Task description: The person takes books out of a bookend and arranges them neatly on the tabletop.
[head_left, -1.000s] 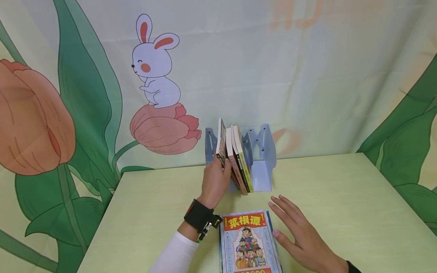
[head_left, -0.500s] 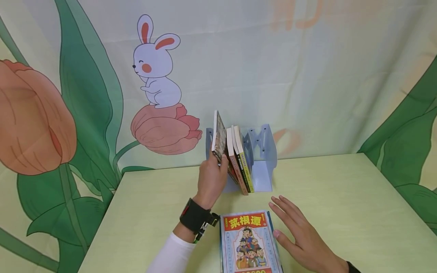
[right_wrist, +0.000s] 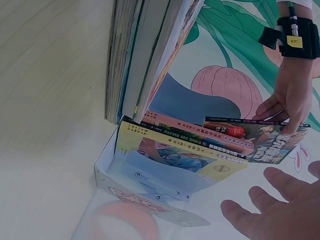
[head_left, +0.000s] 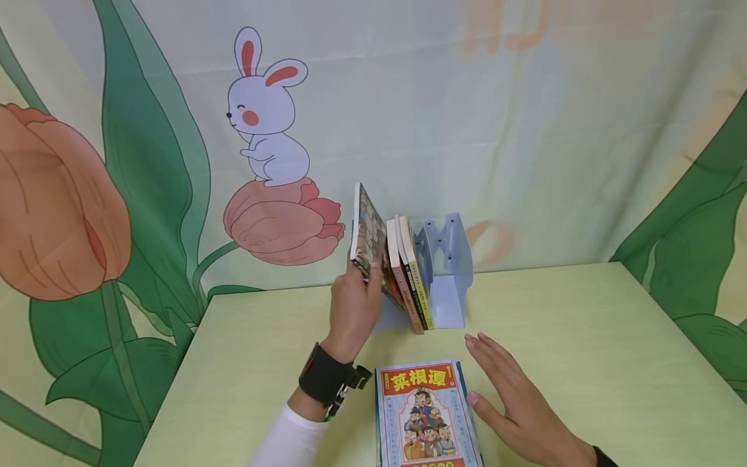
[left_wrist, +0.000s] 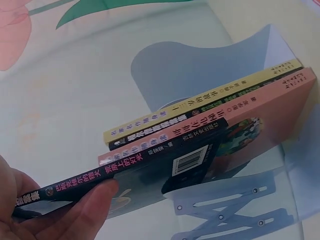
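My left hand [head_left: 355, 310] pinches a thin black-spined book [head_left: 369, 230] near one end, thumb on one cover. The book is tilted and partly raised from the blue bookend [head_left: 448, 299]. In the left wrist view its spine [left_wrist: 142, 155] and barcode face the camera, and its far end lies against a pink book [left_wrist: 272, 117]. Beside that lean a thin black-spined book and a yellow book [left_wrist: 200, 102]. My right hand [head_left: 519, 405], fingers extended, hovers by a comic-covered book [head_left: 427, 415] lying in front; the right wrist view shows its fingers [right_wrist: 287, 187] holding nothing.
Several books [right_wrist: 142, 55] are piled under the comic-covered one, their edges showing in the right wrist view. The pale table [head_left: 583, 337] ends at a printed cloth backdrop [head_left: 554, 143]. The bookend's right upright [head_left: 461, 250] stands close to that backdrop.
My left hand has drawn back to the left with the black-spined book, which tilts further away from the pink book and shows more cover. The right hand has stayed in place.
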Demonstrator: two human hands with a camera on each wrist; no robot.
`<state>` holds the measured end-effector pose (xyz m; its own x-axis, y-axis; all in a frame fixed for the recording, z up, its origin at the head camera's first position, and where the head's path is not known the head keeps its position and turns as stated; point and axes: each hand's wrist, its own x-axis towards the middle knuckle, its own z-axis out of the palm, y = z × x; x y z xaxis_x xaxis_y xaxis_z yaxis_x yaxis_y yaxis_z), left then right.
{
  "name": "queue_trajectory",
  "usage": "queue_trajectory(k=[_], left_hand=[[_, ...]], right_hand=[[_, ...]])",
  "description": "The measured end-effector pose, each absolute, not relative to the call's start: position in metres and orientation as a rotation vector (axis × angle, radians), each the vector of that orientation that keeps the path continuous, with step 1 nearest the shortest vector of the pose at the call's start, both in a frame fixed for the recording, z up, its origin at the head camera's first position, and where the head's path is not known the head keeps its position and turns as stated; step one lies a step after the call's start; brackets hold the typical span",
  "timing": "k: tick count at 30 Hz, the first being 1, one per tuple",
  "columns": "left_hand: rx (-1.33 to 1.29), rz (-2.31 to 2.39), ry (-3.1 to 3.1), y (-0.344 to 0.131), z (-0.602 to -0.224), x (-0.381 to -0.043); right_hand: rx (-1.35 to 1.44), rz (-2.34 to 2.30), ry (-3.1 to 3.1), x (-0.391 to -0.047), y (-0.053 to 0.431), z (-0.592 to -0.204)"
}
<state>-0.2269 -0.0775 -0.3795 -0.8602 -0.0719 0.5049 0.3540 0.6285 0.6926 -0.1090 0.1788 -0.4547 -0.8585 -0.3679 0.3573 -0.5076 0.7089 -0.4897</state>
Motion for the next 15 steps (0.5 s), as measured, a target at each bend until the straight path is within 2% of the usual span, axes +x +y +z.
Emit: queue_trajectory(k=[15], left_hand=[[-0.215, -1.175, -2.296, -0.086, -0.372, -0.215]], right_hand=[[0.700, 0.870, -2.681, -0.109, 0.177, -0.454]])
